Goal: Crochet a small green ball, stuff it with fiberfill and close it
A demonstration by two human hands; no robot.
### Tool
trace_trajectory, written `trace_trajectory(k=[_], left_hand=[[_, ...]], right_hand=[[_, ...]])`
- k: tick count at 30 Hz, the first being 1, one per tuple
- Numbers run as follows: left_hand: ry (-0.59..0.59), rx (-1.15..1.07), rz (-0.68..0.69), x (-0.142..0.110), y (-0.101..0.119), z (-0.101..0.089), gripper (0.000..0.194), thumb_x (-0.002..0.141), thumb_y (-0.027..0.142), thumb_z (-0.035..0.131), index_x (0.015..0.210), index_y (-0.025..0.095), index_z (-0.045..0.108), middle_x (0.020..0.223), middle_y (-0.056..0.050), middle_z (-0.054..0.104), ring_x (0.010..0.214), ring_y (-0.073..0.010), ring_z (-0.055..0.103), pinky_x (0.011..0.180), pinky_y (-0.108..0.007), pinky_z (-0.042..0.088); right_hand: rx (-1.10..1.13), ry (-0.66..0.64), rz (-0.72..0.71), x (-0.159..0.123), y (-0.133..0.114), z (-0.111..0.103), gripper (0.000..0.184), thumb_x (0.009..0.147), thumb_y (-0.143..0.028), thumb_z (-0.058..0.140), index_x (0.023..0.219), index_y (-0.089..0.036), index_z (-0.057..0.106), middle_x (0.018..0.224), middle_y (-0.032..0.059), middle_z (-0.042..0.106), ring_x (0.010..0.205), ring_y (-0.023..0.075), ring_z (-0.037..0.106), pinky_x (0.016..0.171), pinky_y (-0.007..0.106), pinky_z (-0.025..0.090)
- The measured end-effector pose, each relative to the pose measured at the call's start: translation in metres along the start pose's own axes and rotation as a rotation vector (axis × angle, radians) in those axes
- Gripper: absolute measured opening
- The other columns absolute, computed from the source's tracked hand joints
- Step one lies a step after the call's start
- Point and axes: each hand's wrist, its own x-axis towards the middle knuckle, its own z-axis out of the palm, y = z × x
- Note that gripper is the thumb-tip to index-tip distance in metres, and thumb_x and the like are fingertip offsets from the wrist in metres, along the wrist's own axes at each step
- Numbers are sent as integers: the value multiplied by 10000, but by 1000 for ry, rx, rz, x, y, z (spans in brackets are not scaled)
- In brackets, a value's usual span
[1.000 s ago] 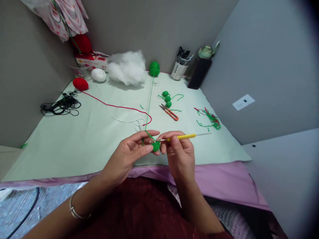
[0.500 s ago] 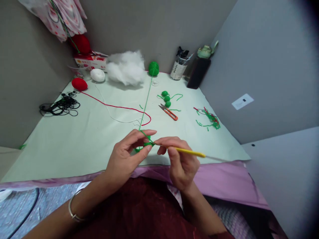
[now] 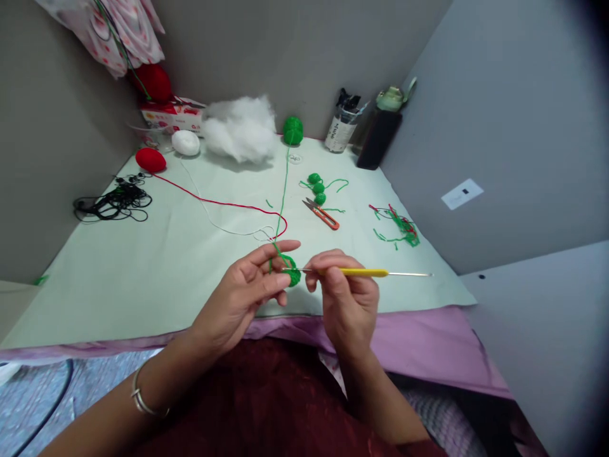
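Observation:
Between thumb and fingers my left hand (image 3: 250,279) pinches a small round green crochet piece (image 3: 294,276). Green yarn (image 3: 284,197) runs over its raised index finger and back to a green yarn ball (image 3: 293,131) by the wall. My right hand (image 3: 349,295) grips a crochet hook (image 3: 366,272) by its yellow handle, with the bare metal end pointing right. The hook's other tip lies at the crochet piece, its very end partly hidden by the stitches and fingers.
Orange thread snips (image 3: 326,217) lie beyond my hands near small green crocheted balls (image 3: 318,188). Yarn scraps (image 3: 403,228) are at right, tangled black cord (image 3: 121,202) at left. White stuffing (image 3: 240,130), a red ball (image 3: 151,160), a pen cup (image 3: 341,130) and a dark bottle (image 3: 380,133) stand farther back.
The green piece has turned so more of its round face shows. The crochet hook has swung closer to level, its free end rising, and my left fingers have shifted on the piece.

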Motion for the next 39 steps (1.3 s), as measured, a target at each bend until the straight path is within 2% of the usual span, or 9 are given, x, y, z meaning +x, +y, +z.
trace_trajectory(k=[3, 6, 10, 13, 16, 18, 25, 32, 39], left_hand=[[-6, 111, 41, -1, -5, 2, 356, 858, 257, 848, 1208, 303, 807, 968, -7, 701, 855, -116, 617, 760, -194, 527], [79, 138, 81, 0, -9, 4, 383, 846, 271, 863, 1223, 292, 801, 927, 8, 700, 869, -110, 612, 816, -195, 499], [76, -24, -66, 4, -8, 5, 399, 815, 287, 879, 1204, 242, 807, 901, -6, 701, 826, -118, 618, 802, -223, 511], [58, -114, -147, 6, -5, 1, 295, 820, 290, 869, 1103, 212, 835, 948, -23, 713, 799, -115, 622, 804, -235, 532], [78, -75, -71, 6, -5, -2, 262, 825, 249, 862, 1086, 232, 835, 966, -10, 723, 818, -113, 633, 824, -227, 525], [55, 9, -9, 5, -7, -2, 283, 830, 223, 861, 1110, 250, 828, 950, -5, 736, 868, -127, 650, 865, -234, 517], [-88, 145, 66, -1, -11, -4, 269, 935, 256, 773, 1200, 296, 795, 1031, -21, 778, 999, -171, 699, 1007, -321, 509], [-4, 262, 73, -1, -9, -9, 306, 875, 273, 830, 1180, 297, 808, 1022, -27, 717, 1005, -173, 619, 932, -288, 493], [37, 403, 175, -1, -6, -6, 280, 876, 255, 816, 1154, 291, 815, 1023, -34, 719, 990, -189, 641, 930, -314, 518]], right_hand=[[-85, -24, -26, -1, 2, 2, 181, 1024, -219, 619, 1026, -269, 793, 953, 30, 766, 803, 155, 692, 673, 301, 580], [-297, -52, -153, -7, 5, 2, 238, 1010, -146, 618, 1115, -285, 781, 975, 30, 768, 856, 166, 720, 728, 317, 608], [-598, -90, -434, -13, 5, -1, 310, 967, -116, 668, 1202, -291, 771, 1110, 75, 758, 969, 206, 736, 764, 348, 631], [-483, -7, -302, -9, 3, -4, 248, 995, -145, 631, 1131, -287, 782, 1003, 56, 762, 869, 195, 725, 718, 350, 616], [-162, 51, -30, -3, 4, -4, 177, 1027, -245, 607, 1019, -255, 784, 892, 33, 727, 689, 145, 654, 616, 307, 554], [-23, 15, 57, -2, 7, -2, 167, 1019, -296, 632, 986, -247, 789, 898, 31, 727, 675, 132, 631, 597, 287, 524], [4, 24, 152, -2, 10, -1, 171, 995, -350, 668, 973, -229, 787, 869, 32, 752, 673, 131, 628, 606, 269, 521], [79, -30, 219, 7, 3, -5, 248, 1019, -402, 611, 912, -203, 713, 816, 34, 751, 612, 127, 618, 592, 274, 546], [-105, -100, 63, -1, -5, -10, 204, 1065, -269, 541, 1024, -238, 738, 942, 24, 765, 735, 137, 687, 690, 308, 577]])
